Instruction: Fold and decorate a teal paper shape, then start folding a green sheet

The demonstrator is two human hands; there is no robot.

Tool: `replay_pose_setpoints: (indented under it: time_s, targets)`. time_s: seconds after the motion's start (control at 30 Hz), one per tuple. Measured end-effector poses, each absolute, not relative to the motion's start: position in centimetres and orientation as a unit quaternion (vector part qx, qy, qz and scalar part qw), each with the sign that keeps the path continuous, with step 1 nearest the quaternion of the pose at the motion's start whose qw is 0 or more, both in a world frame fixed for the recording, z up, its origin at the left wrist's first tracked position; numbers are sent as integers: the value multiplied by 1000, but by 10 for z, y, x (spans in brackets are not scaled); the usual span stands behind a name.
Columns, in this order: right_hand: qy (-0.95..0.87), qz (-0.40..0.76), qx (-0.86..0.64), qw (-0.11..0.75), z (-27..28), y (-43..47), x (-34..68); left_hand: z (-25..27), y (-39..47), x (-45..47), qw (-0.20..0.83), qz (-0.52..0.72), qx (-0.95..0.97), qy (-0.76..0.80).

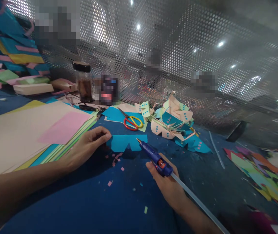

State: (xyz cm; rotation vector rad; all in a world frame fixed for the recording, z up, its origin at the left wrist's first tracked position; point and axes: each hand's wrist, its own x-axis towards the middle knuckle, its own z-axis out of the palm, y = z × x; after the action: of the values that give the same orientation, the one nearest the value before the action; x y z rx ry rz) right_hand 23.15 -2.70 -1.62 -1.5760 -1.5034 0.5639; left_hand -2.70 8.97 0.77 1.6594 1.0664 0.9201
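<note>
Right of the scissors (128, 117), a heap of dotted paper pieces (169, 119) looks finished; behind and left of the scissors, a lidded jar (84, 87) holds something brown. In front of the scissors, the left hand (90, 143) pinches a blue cutout (120, 141), seemingly undotted yet, the right hand (169, 188) grips a glue gun (152, 154), and pink squares (122, 168) lie loose.

Paper-craft workspace, blue table (87, 204), scissors (126, 115) (red-and-yellow-handled), glue gun (152, 155) in front of them, paper sheets (29, 133) to their left, perforated screen (119, 35) behind them
</note>
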Motion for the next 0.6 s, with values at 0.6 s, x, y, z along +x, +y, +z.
replay_pose_setpoints:
  time_s: [0.6]
  targets:
    - [-640, 185, -622, 412, -3, -28, 229, 5, 91, -27, 480, 370, 670, 429]
